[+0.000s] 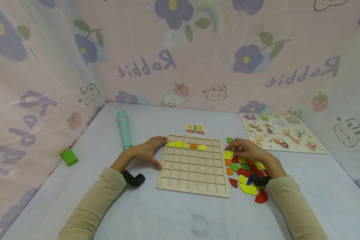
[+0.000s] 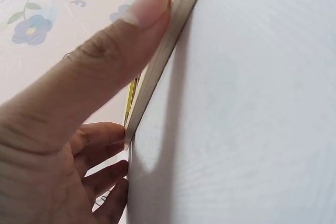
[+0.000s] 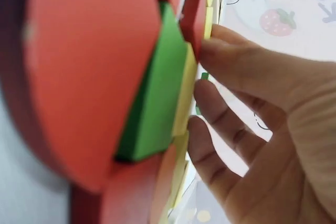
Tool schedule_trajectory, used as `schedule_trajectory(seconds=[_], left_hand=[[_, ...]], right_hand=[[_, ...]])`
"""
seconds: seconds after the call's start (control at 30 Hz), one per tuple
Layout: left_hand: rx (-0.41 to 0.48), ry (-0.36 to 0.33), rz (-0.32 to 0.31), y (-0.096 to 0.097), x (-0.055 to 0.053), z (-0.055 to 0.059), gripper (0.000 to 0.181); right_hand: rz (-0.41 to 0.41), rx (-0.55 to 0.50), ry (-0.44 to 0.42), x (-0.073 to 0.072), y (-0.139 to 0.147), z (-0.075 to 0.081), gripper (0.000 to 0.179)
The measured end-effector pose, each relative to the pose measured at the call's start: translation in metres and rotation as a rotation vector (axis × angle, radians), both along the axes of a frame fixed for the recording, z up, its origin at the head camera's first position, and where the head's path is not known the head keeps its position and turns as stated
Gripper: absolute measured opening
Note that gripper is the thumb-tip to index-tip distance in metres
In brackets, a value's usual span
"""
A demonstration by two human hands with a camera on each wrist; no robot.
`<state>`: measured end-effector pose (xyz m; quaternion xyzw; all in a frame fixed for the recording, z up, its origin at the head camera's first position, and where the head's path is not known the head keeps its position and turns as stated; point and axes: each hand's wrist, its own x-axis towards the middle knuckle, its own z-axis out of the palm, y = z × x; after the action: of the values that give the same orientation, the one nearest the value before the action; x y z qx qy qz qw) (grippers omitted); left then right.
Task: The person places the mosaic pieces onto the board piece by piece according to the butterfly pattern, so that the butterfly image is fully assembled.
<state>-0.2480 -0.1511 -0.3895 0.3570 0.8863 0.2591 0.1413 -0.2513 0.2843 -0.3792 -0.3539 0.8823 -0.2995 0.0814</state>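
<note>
A square wooden grid board lies on the table. In its second row sit several yellow pieces and one orange round piece. My left hand is spread along the board's left edge, thumb against the side and fingers by the far corner. On the right, my right hand reaches over the loose coloured pieces, its fingertips right at some yellow pieces. Up close in the right wrist view, a red piece and a green piece stand before the thumb and fingers.
Behind the board lies a small pattern card with a butterfly-like figure. An animal picture board is at the back right. A mint-green microphone-shaped object lies left of the board, and a green block farther left. Patterned cloth hangs behind.
</note>
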Motion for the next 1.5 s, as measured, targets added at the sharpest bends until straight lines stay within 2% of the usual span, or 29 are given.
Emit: schedule_trajectory(seconds=[0.3,0.5,0.77,0.93,1.07,1.23,1.5], left_hand=[[-0.014,0.004,0.002,0.0,-0.001,0.0,0.102],[-0.012,0.001,0.0,0.0,-0.002,-0.003,0.102],[-0.004,-0.001,-0.002,0.0,-0.001,-0.002,0.101],[-0.007,0.003,-0.004,0.0,-0.001,-0.001,0.101],[-0.008,0.005,-0.009,0.0,-0.002,-0.002,0.1],[-0.009,0.004,-0.005,0.0,-0.003,-0.004,0.1],[-0.017,-0.006,0.002,-0.001,-0.001,-0.002,0.101]], right_hand=[[-0.186,0.186,0.046,-0.001,-0.003,0.005,0.023],[-0.235,0.19,0.057,-0.002,-0.012,0.009,0.027],[-0.198,0.106,0.121,-0.003,-0.055,0.019,0.025],[-0.193,0.099,0.09,-0.008,-0.072,0.016,0.025],[-0.19,0.108,0.069,-0.013,-0.077,0.01,0.023],[-0.139,0.079,0.07,-0.016,-0.079,0.004,0.021],[-0.103,0.061,0.091,-0.016,-0.079,0.002,0.019]])
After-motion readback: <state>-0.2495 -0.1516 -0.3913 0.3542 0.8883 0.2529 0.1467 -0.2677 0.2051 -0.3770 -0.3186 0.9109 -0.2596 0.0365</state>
